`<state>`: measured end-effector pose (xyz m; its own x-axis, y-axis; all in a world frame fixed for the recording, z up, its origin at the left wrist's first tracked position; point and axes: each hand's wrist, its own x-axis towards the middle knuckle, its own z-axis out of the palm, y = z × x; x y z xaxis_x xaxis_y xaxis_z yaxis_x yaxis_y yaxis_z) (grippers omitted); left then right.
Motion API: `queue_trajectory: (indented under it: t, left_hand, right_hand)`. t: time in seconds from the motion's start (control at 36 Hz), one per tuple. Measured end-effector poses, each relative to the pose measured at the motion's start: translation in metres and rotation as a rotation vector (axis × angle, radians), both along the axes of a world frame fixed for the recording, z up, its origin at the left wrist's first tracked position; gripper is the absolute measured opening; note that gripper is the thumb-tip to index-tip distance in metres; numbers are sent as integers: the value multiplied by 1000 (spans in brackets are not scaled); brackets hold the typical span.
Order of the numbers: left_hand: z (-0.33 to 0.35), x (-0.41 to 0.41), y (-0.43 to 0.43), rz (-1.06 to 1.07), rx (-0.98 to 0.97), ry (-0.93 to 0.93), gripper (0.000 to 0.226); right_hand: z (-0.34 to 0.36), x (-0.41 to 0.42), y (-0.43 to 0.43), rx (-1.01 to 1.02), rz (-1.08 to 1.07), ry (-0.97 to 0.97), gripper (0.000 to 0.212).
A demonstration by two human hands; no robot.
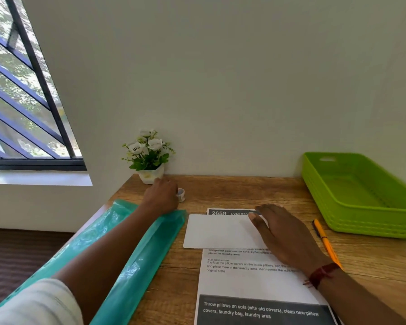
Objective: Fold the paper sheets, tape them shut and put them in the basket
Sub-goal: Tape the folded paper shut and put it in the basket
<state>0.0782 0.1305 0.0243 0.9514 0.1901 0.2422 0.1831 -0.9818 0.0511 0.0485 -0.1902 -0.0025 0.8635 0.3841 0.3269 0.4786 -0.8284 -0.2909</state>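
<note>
- I am pressing my right hand flat, fingers straight and together, on the right side of the folded sheet at centre frame. It is gripping nothing, only pinning the fold down.
- The folded sheet is lying across the top of a printed sheet on the table.
- My left hand is sitting left of centre, right at the small tape roll, just below the flower pot. The back of the hand is hiding my fingers, so I cannot tell whether they are closing on the roll or only touching it.
- To do this well, I judge I should be keeping weight on the fold while bringing the roll over, so the flap is not springing up.
- I should be lifting the roll clear of the teal folder under my forearm, not dragging it.
- The strip should be bridging the loose edge without catching the printed sheet beneath.
- The green basket is waiting at the right edge, beyond the orange pen; nothing shows inside it.
</note>
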Motion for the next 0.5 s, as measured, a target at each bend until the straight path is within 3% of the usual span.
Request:
queue_trajectory:
  t: [0.11,0.31,0.42,0.5]
  left_hand:
    - [-2,6,-4,-13,51,40,21]
    - [4,8,-13,-41,-53,28,18]
    - [20,-7,-40,-137,-353,-104,19]
    - [30,-29,-69,-187,-720,-135,11]
  right_hand:
    - [3,-3,1,20,-8,-4,74]
    - [3,-2,2,44,20,-25,67]
    - [3,-3,3,47,51,-40,56]
    - [0,-2,3,45,102,-17,62]
